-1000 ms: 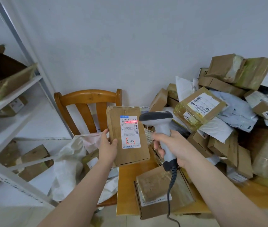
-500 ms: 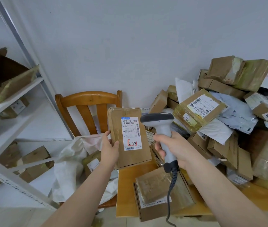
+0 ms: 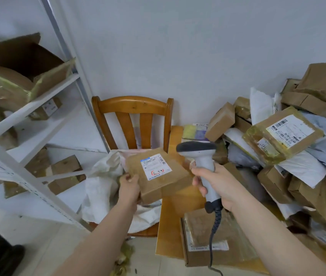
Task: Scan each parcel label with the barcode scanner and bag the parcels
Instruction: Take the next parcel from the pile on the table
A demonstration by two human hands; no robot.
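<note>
1. Parcel (image 3: pixel 158 176): flat brown box, label (image 3: pixel 155 166) facing up; held in the air over the left edge of the counter (image 3: pixel 178 198), just in front of the chair (image 3: pixel 132 108).
2. Left hand (image 3: pixel 129 184): fingers curled round the parcel's near-left corner; nothing else supports it.
3. Right hand (image 3: pixel 217 186): fingers wrapped round the handle of the barcode scanner (image 3: pixel 197 148); its head sits just right of the parcel, nose pointing left; I see no red line on the label.
4. Key relation: the white bag (image 3: pixel 102 182) slumps on the chair seat, just left of and below the parcel; the left hand lies between the two, so it is nearer; the right is apart and occupied.
5. The parcel's long axis runs roughly away from me, far end toward the chair back; my judgement is that bagging calls for a swing left and down; I cannot tell how open the bag mouth is.
</note>
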